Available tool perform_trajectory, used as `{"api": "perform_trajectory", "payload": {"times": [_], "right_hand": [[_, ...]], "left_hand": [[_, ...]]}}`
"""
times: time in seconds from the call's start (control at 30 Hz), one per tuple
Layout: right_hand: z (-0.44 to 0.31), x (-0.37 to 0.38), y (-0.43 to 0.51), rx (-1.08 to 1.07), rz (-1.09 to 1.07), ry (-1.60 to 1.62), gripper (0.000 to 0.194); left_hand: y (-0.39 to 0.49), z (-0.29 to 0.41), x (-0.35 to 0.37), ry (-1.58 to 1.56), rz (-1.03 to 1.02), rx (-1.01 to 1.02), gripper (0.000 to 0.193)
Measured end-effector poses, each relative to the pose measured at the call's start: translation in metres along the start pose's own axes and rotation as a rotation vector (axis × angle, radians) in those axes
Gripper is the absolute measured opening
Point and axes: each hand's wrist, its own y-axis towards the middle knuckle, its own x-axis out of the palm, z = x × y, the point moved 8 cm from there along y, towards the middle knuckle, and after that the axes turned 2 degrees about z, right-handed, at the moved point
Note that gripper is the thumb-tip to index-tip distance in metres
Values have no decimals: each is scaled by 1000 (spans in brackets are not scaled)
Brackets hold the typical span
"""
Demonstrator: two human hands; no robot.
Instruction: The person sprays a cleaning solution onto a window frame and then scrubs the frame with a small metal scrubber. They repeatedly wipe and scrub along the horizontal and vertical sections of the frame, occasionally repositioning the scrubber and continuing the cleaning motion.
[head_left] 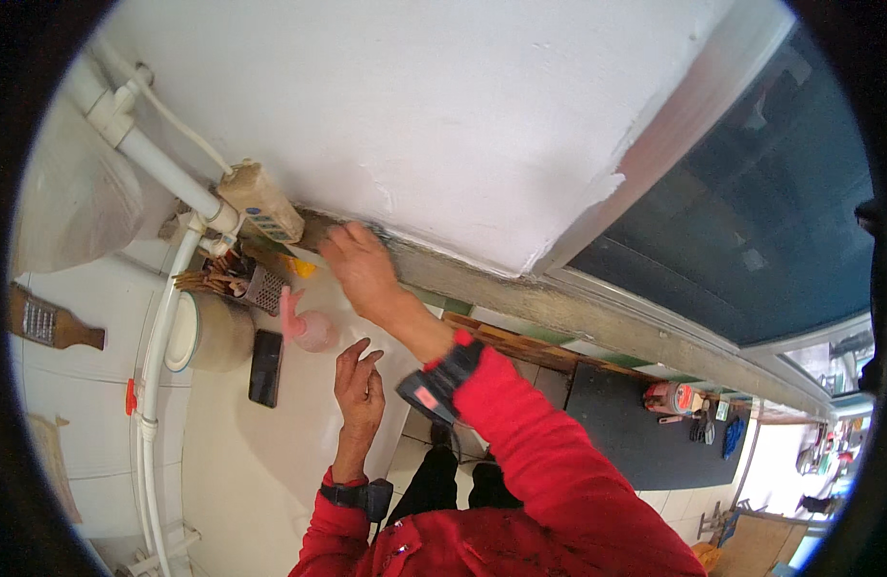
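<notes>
My right hand [362, 270] reaches to the narrow ledge [458, 278] at the foot of the white wall, just right of a dirty power strip [261, 205]. Its fingers bend down out of sight, and whether they hold anything is not visible. Below it, my left hand [360, 382] hovers over the pale tabletop [270, 461], fingers apart with nothing between them. Left of both hands, a pink pump bottle [312, 330] stands on the table. A black smartphone [266, 368] lies near it. Behind the bottle is a perforated utensil holder [263, 288] beside a yellow item [297, 266].
A round container with a pale lid [182, 332] stands by white pipes [151, 360]. A grater [54, 321] hangs on the tiled wall. To the right are a window frame [674, 130] and a dark tabletop [631, 433] with a red-lidded jar [667, 397] and a blue cloth [733, 438].
</notes>
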Motion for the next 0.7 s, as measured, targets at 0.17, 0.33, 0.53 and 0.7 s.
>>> {"api": "perform_trajectory", "payload": {"times": [0.17,0.33,0.53,0.7], "right_hand": [[3,-24,-19,28,-82,-42,39],[21,-93,-94,43,3,-139,48],[5,-72,-68,-81,204,-132,45],[-9,-13,-7,-114,141,-53,30]], "left_hand": [[-1,2,0,1,-14,27,35],[-4,-9,-15,16,-17,-8,35],[-10,-12,-17,13,-17,-18,34],[-8,-5,9,-37,-76,-15,34]]}}
